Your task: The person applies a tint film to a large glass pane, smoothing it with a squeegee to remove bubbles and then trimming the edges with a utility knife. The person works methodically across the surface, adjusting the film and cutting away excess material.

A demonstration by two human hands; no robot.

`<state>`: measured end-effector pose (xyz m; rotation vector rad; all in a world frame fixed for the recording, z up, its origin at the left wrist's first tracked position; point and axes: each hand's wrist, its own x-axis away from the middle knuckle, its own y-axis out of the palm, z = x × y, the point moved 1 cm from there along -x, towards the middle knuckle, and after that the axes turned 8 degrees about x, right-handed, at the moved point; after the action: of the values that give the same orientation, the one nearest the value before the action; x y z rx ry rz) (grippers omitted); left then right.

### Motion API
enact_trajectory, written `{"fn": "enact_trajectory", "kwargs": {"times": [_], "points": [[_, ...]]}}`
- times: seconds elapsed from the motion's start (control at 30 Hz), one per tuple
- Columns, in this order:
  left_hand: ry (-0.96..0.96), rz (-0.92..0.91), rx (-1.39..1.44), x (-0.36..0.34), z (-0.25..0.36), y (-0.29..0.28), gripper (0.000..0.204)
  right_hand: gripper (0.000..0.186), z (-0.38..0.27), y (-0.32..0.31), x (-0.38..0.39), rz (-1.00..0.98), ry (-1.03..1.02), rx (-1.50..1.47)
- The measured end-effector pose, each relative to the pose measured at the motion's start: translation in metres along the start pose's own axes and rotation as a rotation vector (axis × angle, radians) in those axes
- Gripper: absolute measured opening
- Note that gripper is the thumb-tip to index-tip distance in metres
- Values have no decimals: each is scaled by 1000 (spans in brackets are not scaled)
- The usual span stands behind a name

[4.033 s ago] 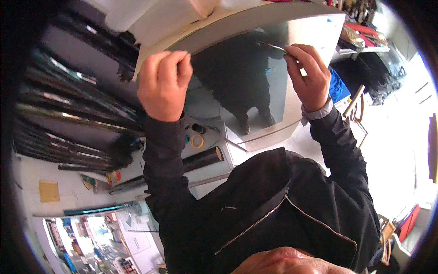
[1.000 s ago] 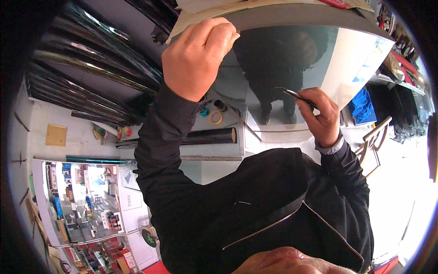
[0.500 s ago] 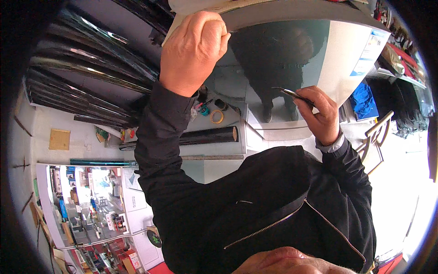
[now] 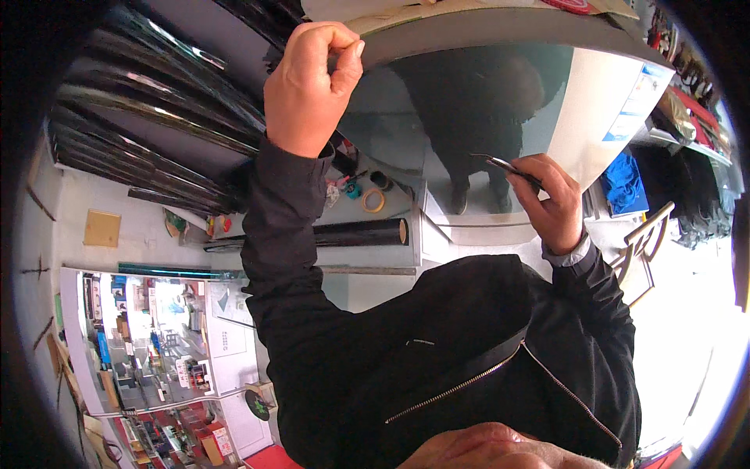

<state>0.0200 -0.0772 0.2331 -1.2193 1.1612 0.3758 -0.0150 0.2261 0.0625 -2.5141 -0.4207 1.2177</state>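
Note:
My right hand (image 4: 551, 197) is closed around a slim dark tool with a thin, slightly bent pointed tip (image 4: 500, 162); its exact kind is hard to tell. The tip points left, over a curved dark glass panel (image 4: 383, 129) that mirrors a standing figure. Raised at the panel's upper left corner, my left hand (image 4: 306, 94) has its thumb and fingers pinched together. What they hold, if anything, is too small to make out. A wet-looking edge of dark tint (image 4: 558, 86) runs down the panel's right part, beside a pale strip (image 4: 601, 98).
Long glossy black rolls (image 4: 156, 117) lie at the left. Below the panel are a yellow tape ring (image 4: 373, 201), a black film roll (image 4: 363, 233) and small items. A glass display case (image 4: 152, 336) stands lower left. At right are a blue cloth (image 4: 623, 184) and a wooden chair (image 4: 644, 246).
My left hand has moved a little left and turned, showing its pinched thumb and fingers. My right hand and the pointed tool have hardly moved. The view has shifted slightly.

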Motion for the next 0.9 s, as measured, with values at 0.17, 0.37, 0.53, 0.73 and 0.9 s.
{"fn": "enact_trajectory", "kwargs": {"times": [0.17, 0.37, 0.53, 0.73, 0.9], "points": [[96, 102, -73, 35, 16, -5, 21, 23, -3, 0, -13, 71, -29, 45], [30, 48, -372, 75, 25, 19, 41, 27, -16, 0, -53, 211, -240, 239], [17, 108, -448, 92, 8, 19, 42, 29, -32, 11, -88, 276, -442, 437], [-51, 148, -397, 99, 12, 16, 42, 30, -35, 25, -106, 322, -632, 639], [-5, 107, -296, 79, 37, 40, 43, 31, -37, 27, -100, 359, -560, 616]]}}
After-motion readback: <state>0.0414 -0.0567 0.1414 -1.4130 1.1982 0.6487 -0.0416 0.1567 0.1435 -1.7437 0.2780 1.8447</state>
